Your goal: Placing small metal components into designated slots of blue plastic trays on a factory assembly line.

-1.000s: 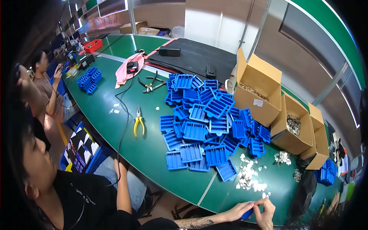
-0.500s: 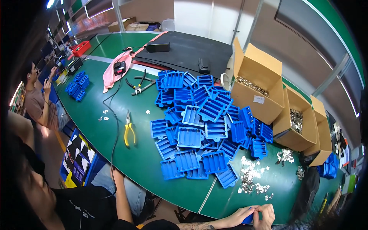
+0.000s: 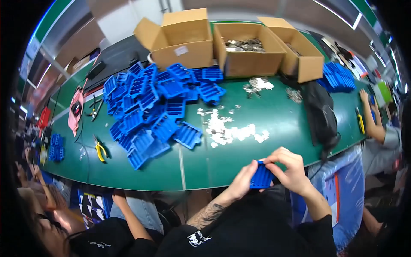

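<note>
Where grip is light, a slip costs most

As you hold the blue holder (image 3: 261, 176) right by the near edge of the table (image 3: 227, 160), a loose grip could let it drop past that edge. Your left hand (image 3: 243, 180) has it clasped along its left side; your right hand (image 3: 291, 167) bends in at its upper end, thumb and forefinger drawn narrow. Whether they pinch the holder's wall or some tiny part, you cannot tell from this view. If a part is being pressed in, pushing askew could bend it or make it spring away, and it would be hard to pick out among the scattered metal pieces (image 3: 224, 130). Those lie loose just beyond your hands, so a careless sweep of the wrist might drag some along or off. To your left, the heap of blue holders (image 3: 145, 96) leans and overlaps; pulling at a lower one could bring others sliding down, perhaps onto the metal. Reaching wide to the right, you might catch the black bag (image 3: 317, 113).
</note>
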Action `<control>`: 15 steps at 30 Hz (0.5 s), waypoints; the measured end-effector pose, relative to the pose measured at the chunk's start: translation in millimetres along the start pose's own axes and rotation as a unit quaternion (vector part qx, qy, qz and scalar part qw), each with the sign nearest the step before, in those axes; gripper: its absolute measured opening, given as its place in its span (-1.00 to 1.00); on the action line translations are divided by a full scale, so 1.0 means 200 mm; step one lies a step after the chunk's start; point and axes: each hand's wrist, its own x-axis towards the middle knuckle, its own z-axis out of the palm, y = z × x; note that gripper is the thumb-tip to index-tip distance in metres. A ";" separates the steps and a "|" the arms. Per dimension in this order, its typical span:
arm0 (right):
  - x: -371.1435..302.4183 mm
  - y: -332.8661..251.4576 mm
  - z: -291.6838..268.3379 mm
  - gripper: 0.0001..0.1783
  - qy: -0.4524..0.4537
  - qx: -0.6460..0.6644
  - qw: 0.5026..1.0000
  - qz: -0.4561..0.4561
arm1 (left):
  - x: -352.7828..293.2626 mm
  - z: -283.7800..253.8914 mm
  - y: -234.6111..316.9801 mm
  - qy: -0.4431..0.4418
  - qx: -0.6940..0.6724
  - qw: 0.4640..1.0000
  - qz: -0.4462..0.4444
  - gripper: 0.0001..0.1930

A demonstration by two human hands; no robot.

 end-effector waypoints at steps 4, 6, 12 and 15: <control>-0.13 0.04 -0.10 -0.90 0.010 0.044 0.999 0.014 | 0.00 0.11 -0.08 -0.010 -0.057 0.997 -0.041 -0.38; -0.16 0.00 -0.11 -0.92 0.000 0.080 0.995 0.054 | -0.01 0.19 -0.11 -0.008 -0.059 0.997 -0.040 -0.36; -0.13 0.01 -0.21 -0.87 -0.051 0.108 0.993 0.012 | -0.05 0.30 -0.09 -0.024 -0.074 0.996 -0.052 -0.29; -0.12 -0.06 -0.27 -0.86 -0.048 0.099 0.994 0.005 | -0.04 0.30 -0.07 -0.037 -0.083 0.996 -0.022 -0.29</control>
